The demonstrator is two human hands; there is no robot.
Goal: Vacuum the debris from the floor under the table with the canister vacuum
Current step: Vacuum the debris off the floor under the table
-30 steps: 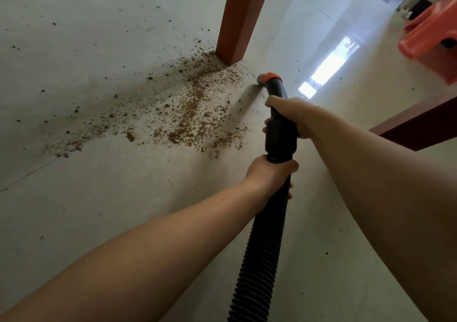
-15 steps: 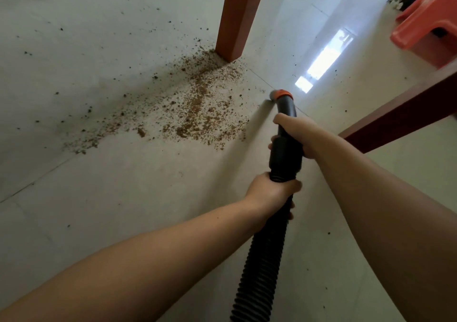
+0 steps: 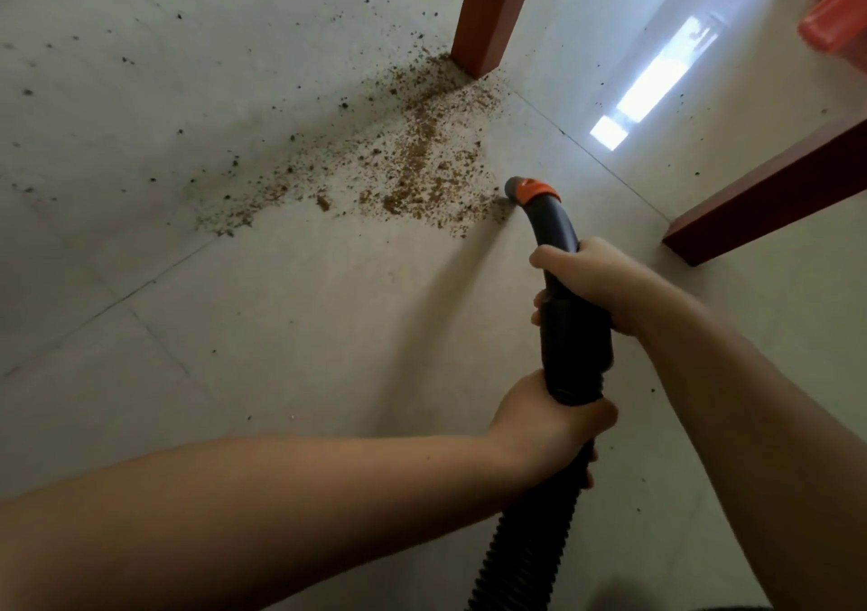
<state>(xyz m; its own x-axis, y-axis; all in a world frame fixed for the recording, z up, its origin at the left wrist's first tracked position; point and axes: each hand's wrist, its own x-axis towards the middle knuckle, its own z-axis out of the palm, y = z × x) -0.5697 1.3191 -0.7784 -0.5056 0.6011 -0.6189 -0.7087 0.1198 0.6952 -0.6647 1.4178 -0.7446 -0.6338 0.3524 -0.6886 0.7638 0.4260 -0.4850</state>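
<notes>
While the nozzle point(image 3: 525, 188) is set at the near edge of the debris point(image 3: 413, 160), the handle point(image 3: 570, 329) is grasped by the right hand point(image 3: 591, 286) and the hose point(image 3: 530, 535) by the left hand point(image 3: 549, 427) — fingers curled round each. Crumbs packed against the table leg point(image 3: 492, 10) may be missed, or scattered by a fast sweep — judged, not seen.

Two bare forearms show, with no sleeve, watch, ring or band on either. The left hand point(image 3: 546, 427) and right hand point(image 3: 593, 284) are ungloved, with short, unpainted nails where fingertips show. No clothing shows anywhere on the person.
</notes>
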